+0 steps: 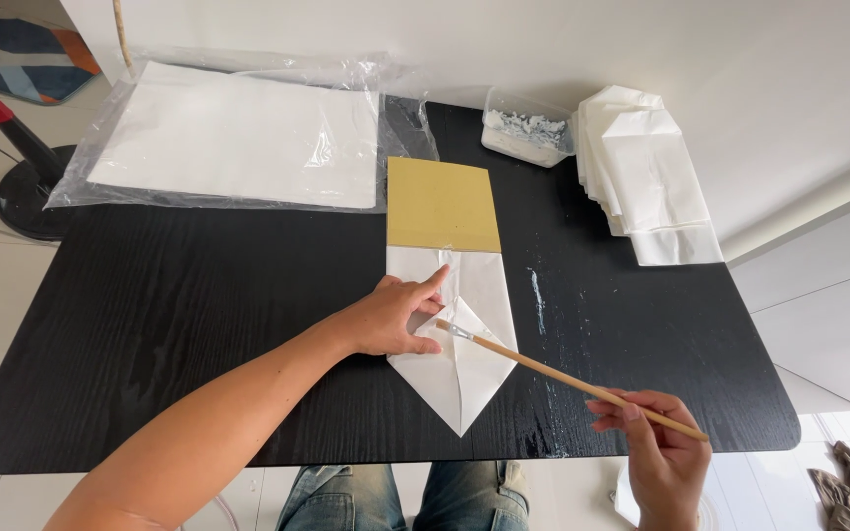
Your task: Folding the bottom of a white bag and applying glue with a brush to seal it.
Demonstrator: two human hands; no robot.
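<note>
Head view, looking down on a black desk [199, 324]. Left hand [391, 317] pressing flat, fingers spread, on a folded white paper sheet [459, 369], pinning its pointed flaps down so they are not lifting. Right hand [656, 447] pinching closed around the end of a long wooden-handled brush [563, 376], holding it far back so the bristle tip is reaching the fold just beside the left fingertips. Lying under the sheet's far end, a tan cardboard rectangle [443, 205], seemingly serving as a template. Resting at far left, a clear plastic bag of white sheets [233, 138]. Sitting at far centre, a small clear tub of white paste [526, 138], near the brush. Leaning beside it, a stack of folded white bags [646, 172]. Streaking the desk at right, white paste smears [537, 300].
</note>
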